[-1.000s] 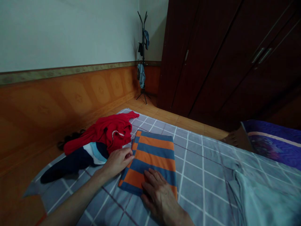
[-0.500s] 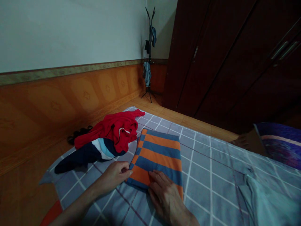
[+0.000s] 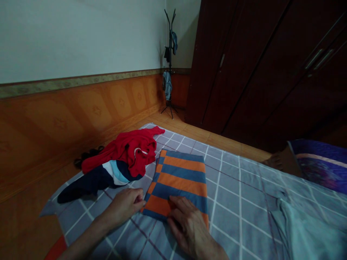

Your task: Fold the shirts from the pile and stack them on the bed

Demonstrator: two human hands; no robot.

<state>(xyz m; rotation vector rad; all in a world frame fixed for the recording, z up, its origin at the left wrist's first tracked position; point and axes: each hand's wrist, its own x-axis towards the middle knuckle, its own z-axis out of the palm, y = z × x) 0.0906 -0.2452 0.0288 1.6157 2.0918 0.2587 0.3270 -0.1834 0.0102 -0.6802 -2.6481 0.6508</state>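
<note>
A folded cloth with orange and blue-grey stripes (image 3: 184,176) lies flat on the checked bed sheet (image 3: 227,196). My right hand (image 3: 187,224) rests on its near edge, fingers stretched out and gripping nothing. At the cloth's near left corner is my left hand (image 3: 125,206), its fingers curled together; whether they pinch the cloth's edge is too small to tell. Beyond my left hand lies a crumpled heap: a red garment (image 3: 124,144) and a navy, white and light blue one (image 3: 94,180).
A pale green cloth (image 3: 306,231) lies at the right. Past the bed stand a coat rack (image 3: 170,61) and a dark wardrobe (image 3: 244,72). A cardboard box (image 3: 290,160) with a purple item (image 3: 322,162) is at the far right.
The whole view has shifted slightly, moving the scene a little left. My left hand has drawn slightly left, off the cloth's top to its edge. My right hand stays on the cloth.
</note>
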